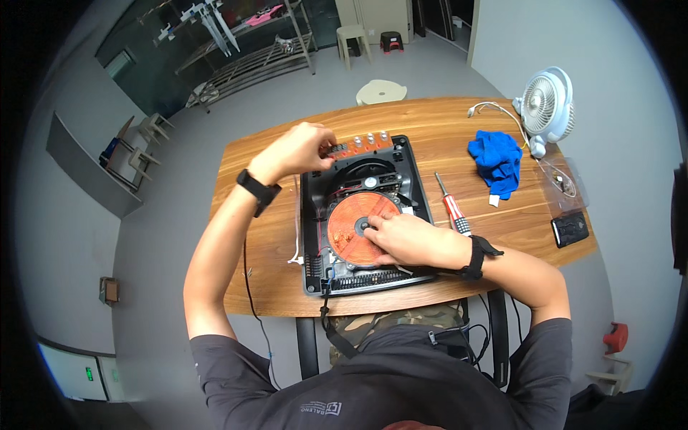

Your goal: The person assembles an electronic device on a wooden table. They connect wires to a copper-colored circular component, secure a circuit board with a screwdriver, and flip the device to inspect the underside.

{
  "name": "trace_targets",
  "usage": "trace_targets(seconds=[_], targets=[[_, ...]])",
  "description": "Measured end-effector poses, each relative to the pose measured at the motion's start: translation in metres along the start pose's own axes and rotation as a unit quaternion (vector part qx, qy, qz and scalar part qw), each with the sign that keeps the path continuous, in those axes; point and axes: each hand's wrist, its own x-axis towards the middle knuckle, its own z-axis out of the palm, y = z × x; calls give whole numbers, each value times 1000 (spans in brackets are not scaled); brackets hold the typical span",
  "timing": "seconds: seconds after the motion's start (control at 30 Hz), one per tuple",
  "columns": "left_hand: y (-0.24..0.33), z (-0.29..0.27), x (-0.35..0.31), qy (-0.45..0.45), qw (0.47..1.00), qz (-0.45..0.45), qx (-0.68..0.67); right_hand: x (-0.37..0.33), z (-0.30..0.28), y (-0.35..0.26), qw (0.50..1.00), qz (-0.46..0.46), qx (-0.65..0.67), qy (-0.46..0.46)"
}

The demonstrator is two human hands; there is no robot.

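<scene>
An opened induction cooker base point(310, 215), a black plastic shell with its inside showing, lies on the wooden table in front of me. A flat round copper coil point(347, 240) sits in its near half. My right hand point(405, 238) lies over the coil, fingertips at its dark centre and thumb near its lower right rim. At the far end of the shell is an orange circuit board point(365, 145) with several silvery round parts. My left hand point(308, 148) holds this board's left end between bent fingers and thumb; the fingertips are partly hidden.
Right of the shell lies a red-and-white screwdriver point(453, 208). Beyond it are a blue cloth point(496, 163), a white fan point(548, 107) with its cable, a clear plastic bag point(566, 183) and a black box point(570, 229). A dark power cord point(326, 309) hangs over the table's near edge.
</scene>
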Motion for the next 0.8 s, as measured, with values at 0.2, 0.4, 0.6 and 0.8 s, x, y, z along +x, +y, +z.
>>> trace_targets(seconds=[0.2, 0.4, 0.6, 0.8], targets=[[-10, 42, 41, 1, 999, 10, 44, -6, -1, 11, 999, -29, 30, 16], [-31, 69, 57, -39, 998, -20, 55, -8, 12, 12, 994, -53, 0, 91], [-28, 66, 58, -54, 998, -27, 25, -8, 16, 13, 993, -53, 1, 102], [-40, 71, 51, -38, 999, -10, 12, -4, -20, 33, 995, -22, 78, 56]])
